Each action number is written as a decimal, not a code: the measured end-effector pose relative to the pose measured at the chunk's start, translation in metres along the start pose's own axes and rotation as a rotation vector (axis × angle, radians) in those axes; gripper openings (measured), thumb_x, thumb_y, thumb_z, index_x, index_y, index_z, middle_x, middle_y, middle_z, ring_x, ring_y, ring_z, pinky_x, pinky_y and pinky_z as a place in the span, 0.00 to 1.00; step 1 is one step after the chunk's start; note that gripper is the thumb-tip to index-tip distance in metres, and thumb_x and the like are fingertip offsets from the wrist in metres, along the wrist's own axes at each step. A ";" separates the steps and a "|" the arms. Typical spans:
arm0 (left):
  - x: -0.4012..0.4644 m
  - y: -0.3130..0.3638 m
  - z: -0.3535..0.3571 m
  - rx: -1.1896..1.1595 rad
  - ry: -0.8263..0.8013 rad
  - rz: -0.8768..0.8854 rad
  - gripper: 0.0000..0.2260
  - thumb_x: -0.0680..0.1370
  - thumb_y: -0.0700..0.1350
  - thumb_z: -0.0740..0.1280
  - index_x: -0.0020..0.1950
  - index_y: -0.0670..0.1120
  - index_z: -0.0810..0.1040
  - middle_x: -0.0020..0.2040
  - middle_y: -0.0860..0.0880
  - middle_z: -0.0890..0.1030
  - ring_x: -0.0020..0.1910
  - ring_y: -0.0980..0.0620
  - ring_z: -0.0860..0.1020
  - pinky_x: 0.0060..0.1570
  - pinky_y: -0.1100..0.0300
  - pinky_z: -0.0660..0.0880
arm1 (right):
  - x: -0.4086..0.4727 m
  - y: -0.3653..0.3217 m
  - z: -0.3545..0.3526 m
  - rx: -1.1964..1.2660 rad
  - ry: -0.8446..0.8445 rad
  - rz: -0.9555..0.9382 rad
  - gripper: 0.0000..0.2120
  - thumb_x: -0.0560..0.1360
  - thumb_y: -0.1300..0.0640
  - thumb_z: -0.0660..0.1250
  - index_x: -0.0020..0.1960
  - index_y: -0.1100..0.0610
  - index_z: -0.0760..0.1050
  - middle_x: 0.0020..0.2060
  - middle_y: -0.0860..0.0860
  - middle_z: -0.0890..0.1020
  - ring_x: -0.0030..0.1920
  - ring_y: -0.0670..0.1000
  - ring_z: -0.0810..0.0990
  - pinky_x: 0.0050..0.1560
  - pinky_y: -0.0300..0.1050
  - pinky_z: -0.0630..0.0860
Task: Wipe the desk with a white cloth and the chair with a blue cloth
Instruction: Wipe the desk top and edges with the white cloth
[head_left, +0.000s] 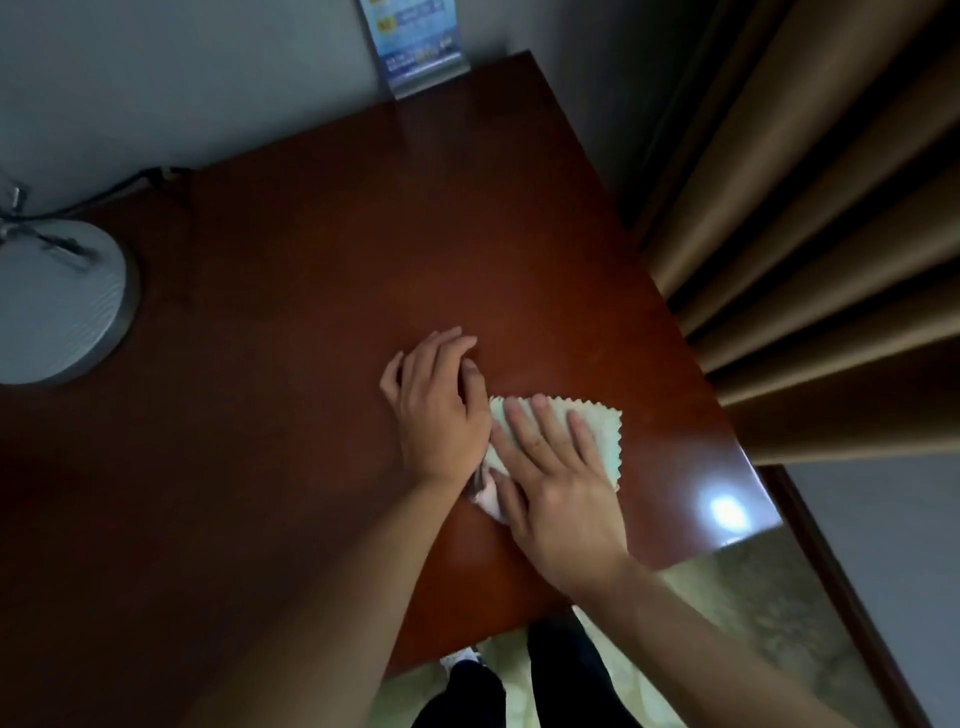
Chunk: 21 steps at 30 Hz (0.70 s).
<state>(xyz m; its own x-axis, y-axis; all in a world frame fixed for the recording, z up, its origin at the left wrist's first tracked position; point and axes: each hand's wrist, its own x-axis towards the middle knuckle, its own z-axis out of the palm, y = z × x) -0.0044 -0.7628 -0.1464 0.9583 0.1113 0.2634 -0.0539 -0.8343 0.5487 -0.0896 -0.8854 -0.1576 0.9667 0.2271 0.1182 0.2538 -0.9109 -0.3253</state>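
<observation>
Two hands meet at one white cloth, which lies flat on the brown surface toward its right front corner, zigzag edges showing on its far and right sides. Your right hand lies directly on the cloth, fingers straight and spread, pressing it down rather than curling round it. Your left hand sits just beside the cloth's left edge, fingers relaxed and flat on the wood; whether its thumb touches the cloth you cannot tell, since the thumb side is tucked against the right hand. A crumpled bit of cloth pokes out between the two wrists.

So the cloth is under your right grip, not ahead of it, and the right hand is plainly the one to drive the wipe. Most of the unwiped-looking surface stretches away to the left and far side, toward the round lamp base and the blue card stand at the back edge. Brown curtains hang close on the right. Neither blue cloth nor chair is in view.
</observation>
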 end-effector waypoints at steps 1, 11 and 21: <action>-0.006 0.000 -0.001 -0.004 -0.006 0.016 0.11 0.77 0.40 0.63 0.56 0.47 0.82 0.60 0.51 0.81 0.64 0.51 0.77 0.68 0.43 0.64 | -0.012 -0.005 0.001 0.007 -0.016 -0.006 0.22 0.81 0.50 0.56 0.73 0.53 0.68 0.74 0.52 0.67 0.76 0.55 0.59 0.73 0.60 0.59; -0.066 -0.015 -0.014 0.038 -0.147 0.239 0.13 0.76 0.43 0.61 0.59 0.50 0.79 0.64 0.52 0.79 0.69 0.52 0.72 0.68 0.48 0.63 | 0.009 0.051 -0.028 0.022 0.103 0.505 0.20 0.81 0.52 0.59 0.73 0.54 0.68 0.74 0.53 0.67 0.76 0.57 0.59 0.76 0.56 0.51; -0.070 -0.004 -0.009 0.042 -0.211 0.317 0.14 0.76 0.41 0.63 0.60 0.47 0.80 0.64 0.51 0.79 0.68 0.50 0.73 0.66 0.47 0.66 | -0.044 0.043 -0.032 -0.014 0.058 0.290 0.21 0.80 0.50 0.57 0.71 0.56 0.71 0.71 0.56 0.71 0.73 0.61 0.66 0.72 0.60 0.60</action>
<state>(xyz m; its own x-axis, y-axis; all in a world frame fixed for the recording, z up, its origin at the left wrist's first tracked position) -0.0740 -0.7627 -0.1601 0.9329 -0.2653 0.2436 -0.3493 -0.8312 0.4325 -0.1227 -0.9451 -0.1470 0.9951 -0.0629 0.0756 -0.0336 -0.9398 -0.3401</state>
